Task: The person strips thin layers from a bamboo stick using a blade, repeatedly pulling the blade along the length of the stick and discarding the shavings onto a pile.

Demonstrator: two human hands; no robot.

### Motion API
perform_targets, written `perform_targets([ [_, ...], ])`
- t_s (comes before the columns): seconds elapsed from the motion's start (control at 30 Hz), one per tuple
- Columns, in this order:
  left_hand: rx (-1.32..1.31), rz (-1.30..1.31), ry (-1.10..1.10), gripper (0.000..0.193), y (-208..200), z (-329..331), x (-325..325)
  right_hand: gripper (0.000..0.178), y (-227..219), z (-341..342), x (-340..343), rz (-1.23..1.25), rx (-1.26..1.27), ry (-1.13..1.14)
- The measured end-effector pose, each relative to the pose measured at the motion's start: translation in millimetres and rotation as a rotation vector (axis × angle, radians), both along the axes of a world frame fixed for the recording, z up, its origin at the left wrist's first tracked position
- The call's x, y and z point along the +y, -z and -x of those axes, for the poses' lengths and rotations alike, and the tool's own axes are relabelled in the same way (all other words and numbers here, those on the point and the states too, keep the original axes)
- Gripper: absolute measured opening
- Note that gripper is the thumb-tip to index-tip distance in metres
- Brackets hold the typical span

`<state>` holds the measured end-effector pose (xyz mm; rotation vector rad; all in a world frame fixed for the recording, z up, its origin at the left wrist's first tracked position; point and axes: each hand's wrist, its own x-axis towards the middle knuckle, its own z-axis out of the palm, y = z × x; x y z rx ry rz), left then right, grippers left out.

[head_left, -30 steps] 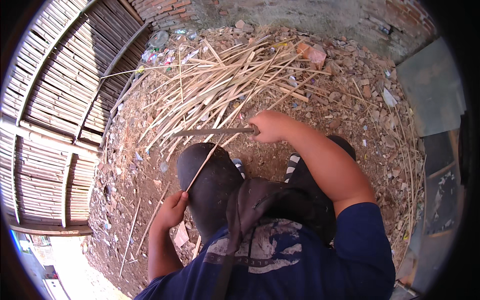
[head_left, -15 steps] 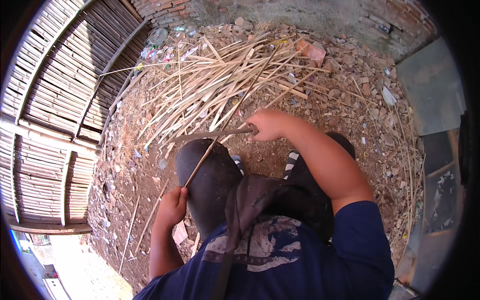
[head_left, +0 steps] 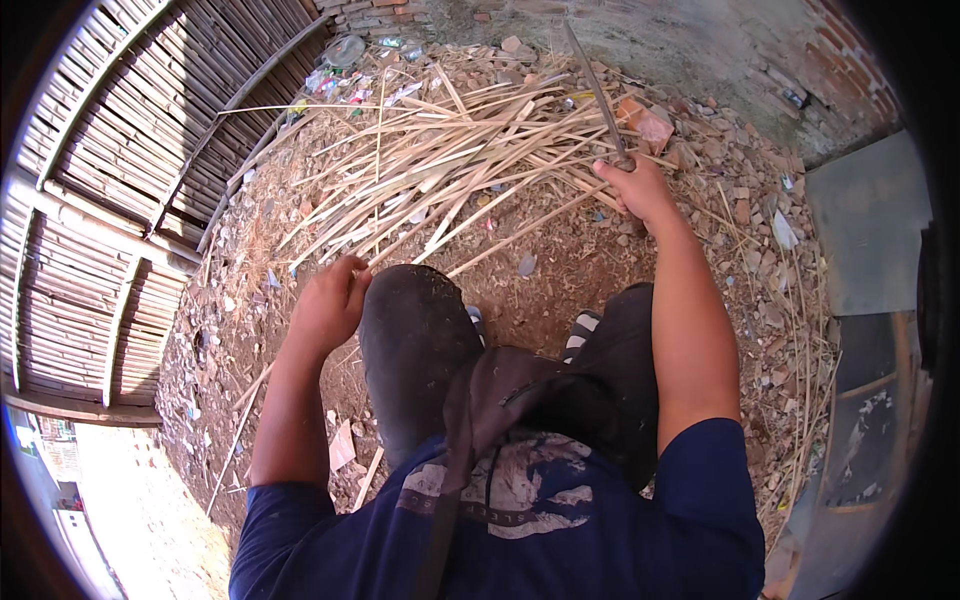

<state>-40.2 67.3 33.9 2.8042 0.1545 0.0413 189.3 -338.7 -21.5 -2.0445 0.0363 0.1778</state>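
My right hand (head_left: 642,190) is closed around the handle of a long, narrow-bladed machete (head_left: 598,88), out to the right of the pile. Its dark blade points away from me, toward the brick wall. Beside my left knee, my left hand (head_left: 335,300) has its fingers curled at the near left edge of a heap of split bamboo strips (head_left: 450,150). One pale bamboo strip (head_left: 395,247) runs from its fingertips into the heap; the rest of the grip is hidden. The strips lie crisscrossed on the ground in front of my knees.
A woven bamboo wall (head_left: 90,260) stands on the left and a brick wall (head_left: 700,60) at the back. Grey panels (head_left: 865,220) lean on the right. Rubble, litter and a reddish tile piece (head_left: 645,125) cover the dirt around the heap.
My left hand has moved forward to the heap's near edge. My right hand has moved away and to the right, and the machete blade has swung from pointing left to pointing away from me.
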Motion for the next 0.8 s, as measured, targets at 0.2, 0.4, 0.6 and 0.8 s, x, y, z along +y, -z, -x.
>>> perform_targets([
  [0.2,-0.317,-0.09,0.196,0.047,-32,-73,-31,0.071,-18,8,-15,0.1,-0.083,0.064],
  [0.4,0.134,0.24,0.703,0.044,16,-17,-65,0.079,-20,14,-25,0.132,-0.097,0.063],
  [0.6,0.067,0.206,0.667,0.054,39,54,-64,0.08,-21,16,-12,0.137,-0.139,0.057],
  [0.8,0.01,0.218,0.635,0.059,44,79,-63,0.081,-20,13,-8,0.289,-0.229,0.01],
])
